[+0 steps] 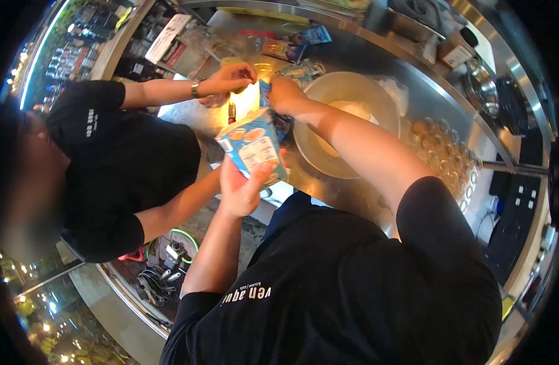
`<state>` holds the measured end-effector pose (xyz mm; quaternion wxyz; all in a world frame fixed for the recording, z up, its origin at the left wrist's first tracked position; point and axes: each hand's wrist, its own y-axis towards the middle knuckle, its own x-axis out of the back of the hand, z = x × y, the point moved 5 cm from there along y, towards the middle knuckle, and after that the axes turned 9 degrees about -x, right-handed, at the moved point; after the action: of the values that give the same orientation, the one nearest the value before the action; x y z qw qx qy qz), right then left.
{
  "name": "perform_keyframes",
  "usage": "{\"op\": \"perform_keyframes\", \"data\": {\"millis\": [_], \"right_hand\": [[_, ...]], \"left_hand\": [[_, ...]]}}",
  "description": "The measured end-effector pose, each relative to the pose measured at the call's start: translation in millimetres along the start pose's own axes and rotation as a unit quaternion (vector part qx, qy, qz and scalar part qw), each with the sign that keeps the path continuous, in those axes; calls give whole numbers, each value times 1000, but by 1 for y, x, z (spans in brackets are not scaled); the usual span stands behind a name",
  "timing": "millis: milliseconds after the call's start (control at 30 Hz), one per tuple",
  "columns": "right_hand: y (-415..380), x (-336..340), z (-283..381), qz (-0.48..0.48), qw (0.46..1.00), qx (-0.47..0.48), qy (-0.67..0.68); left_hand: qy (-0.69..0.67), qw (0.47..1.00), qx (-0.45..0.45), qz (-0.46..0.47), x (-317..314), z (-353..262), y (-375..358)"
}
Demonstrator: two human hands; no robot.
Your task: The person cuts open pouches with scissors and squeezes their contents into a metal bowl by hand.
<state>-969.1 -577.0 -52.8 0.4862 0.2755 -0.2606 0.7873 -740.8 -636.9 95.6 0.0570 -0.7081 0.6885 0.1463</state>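
My left hand [246, 190] is closed around a blue carton [253, 148] with printed food pictures and a pale label, tilted in front of me. Farther forward, my right hand [285, 96] has its fingers curled against a small blue packet [265, 92] beside a bright glow. Under my right forearm stands a large round bowl [303, 140] with something pale inside. Close to my right hand, a co-worker's hand [234, 79] with a wristwatch reaches over the counter. The co-worker's other forearm [185, 207] passes toward the carton, its hand mostly hidden.
Several blue packets [313, 36] lie at the back of the steel counter [352, 52]. Many clear glasses [443, 146] stand right of the bowl. Metal bowls [481, 88] sit on the right shelf. The co-worker [127, 158] stands close on my left.
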Motion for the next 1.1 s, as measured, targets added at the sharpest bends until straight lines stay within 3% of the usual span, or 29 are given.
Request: {"op": "perform_keyframes", "data": {"millis": [33, 100, 167, 200, 233, 300, 333, 367, 433, 533, 633, 700, 733, 967, 1100], "right_hand": [[5, -3, -1, -4, 999, -47, -19], [10, 2, 4, -15, 999, -28, -37], [4, 10, 1, 72, 993, 1, -95], [-4, 19, -5, -24, 997, 56, -50], [-11, 22, -20, -23, 997, 51, -52], [-63, 73, -11, -91, 977, 76, 180], [-87, 78, -25, 38, 943, 2, 332], [-116, 80, -35, 162, 864, -72, 471], [-180, 90, -39, 221, 830, -128, 496], [-227, 91, -52, 180, 876, -125, 430], [-244, 97, -92, 104, 876, -167, 441], [-256, 106, -112, 73, 873, -178, 449], [-262, 105, -121, 82, 870, -193, 446], [-277, 77, -146, 36, 828, -272, 489], [-273, 78, -143, 35, 821, -245, 514]], "left_hand": [[-15, 1000, 11, -12, -3, -1, -1], [5, 1000, -7, -2, -3, -2, 4], [64, 998, -4, -7, -2, 1, 11], [44, 999, 2, -18, -4, 1, 16], [40, 999, 5, -15, -3, 5, 21], [47, 997, 48, -39, 2, 21, 34], [27, 997, 57, -55, -1, 31, 39], [21, 997, 60, -47, -5, 41, 46], [40, 995, 90, -32, -16, 64, 58], [49, 993, 111, 11, -46, 103, 71], [88, 986, 108, 89, -70, 123, 74], [150, 919, 227, 287, -81, 136, 64], [132, 903, 273, 303, -85, 142, 59], [173, 887, 269, 334, -97, 173, 53], [75, 914, 281, 283, -95, 179, 50]]}}
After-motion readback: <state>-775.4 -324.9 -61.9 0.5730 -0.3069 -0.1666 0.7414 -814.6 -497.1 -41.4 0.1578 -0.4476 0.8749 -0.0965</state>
